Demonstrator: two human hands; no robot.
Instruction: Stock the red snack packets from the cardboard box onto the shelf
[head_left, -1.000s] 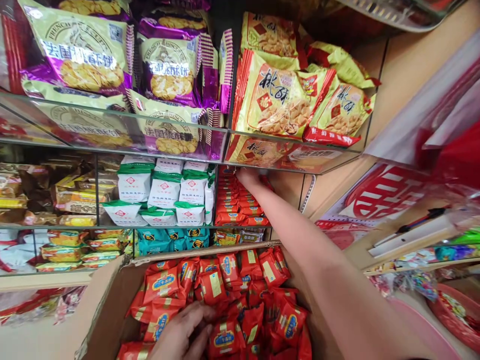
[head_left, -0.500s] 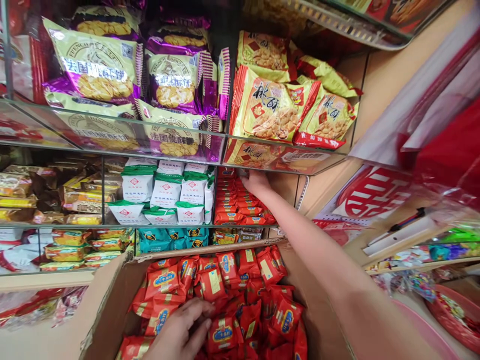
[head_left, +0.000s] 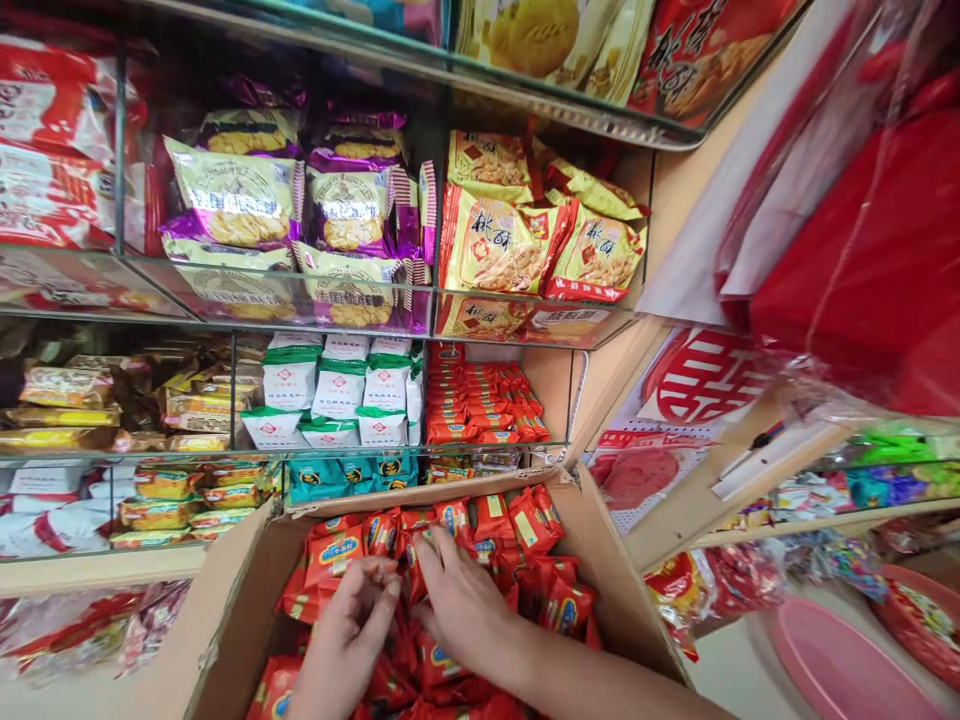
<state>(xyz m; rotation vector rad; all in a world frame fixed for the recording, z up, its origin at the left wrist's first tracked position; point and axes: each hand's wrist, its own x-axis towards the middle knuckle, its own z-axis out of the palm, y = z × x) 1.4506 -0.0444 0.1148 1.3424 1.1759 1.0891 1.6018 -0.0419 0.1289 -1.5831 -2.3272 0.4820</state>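
Both of my hands are inside an open cardboard box (head_left: 217, 620) filled with small red snack packets (head_left: 566, 605) that carry blue and yellow labels. My left hand (head_left: 349, 630) has its fingers curled toward the thumb; a bit of red shows by the fingertips, but what they hold is unclear. Just to its right, my right hand (head_left: 465, 605) reaches down with its fingers around a red snack packet (head_left: 415, 572), partly covered by the hand. On the shelf behind the box, matching red packets (head_left: 487, 405) stand in stacked rows.
White-and-green packets (head_left: 341, 390) fill the compartment left of the red rows. Above them, a glass shelf front (head_left: 315, 300) holds purple biscuit packs (head_left: 240, 200) and yellow-red packs (head_left: 502, 240). Red bags (head_left: 862, 270) hang at the right. A pink basin (head_left: 847, 660) lies lower right.
My right hand has come down from the shelf with the red rows into the box, beside my left hand. My left hand's fingers have curled in more. The camera view has shifted.
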